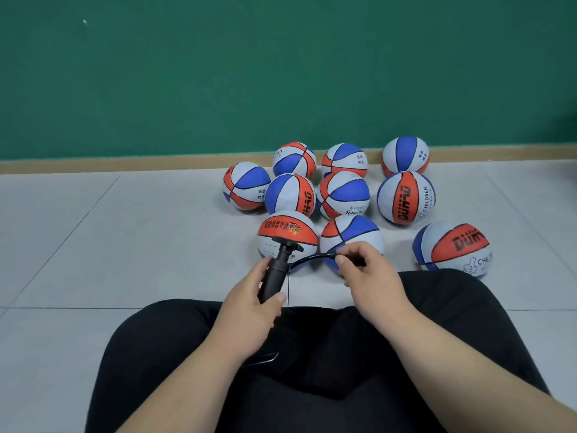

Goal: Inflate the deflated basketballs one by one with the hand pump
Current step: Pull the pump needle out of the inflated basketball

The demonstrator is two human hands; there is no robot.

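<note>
- Our left hand [249, 304] grips the pump [276, 273]; our right hand [368, 270] pinches its hose [312, 259].
- Basketballs [343, 195] crowd just beyond both hands, before the green wall [187, 89].
- Left of our left hand lies open floor [125, 245].

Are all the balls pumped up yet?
Not yet, it seems. Done: I cannot tell. The balls all look roundish, and none is clearly finished. In hand: the left hand grips the pump, and the right hand pinches the end of its hose, not visibly plugged into any ball. Left: plugging in and pumping, ball by ball.
</note>
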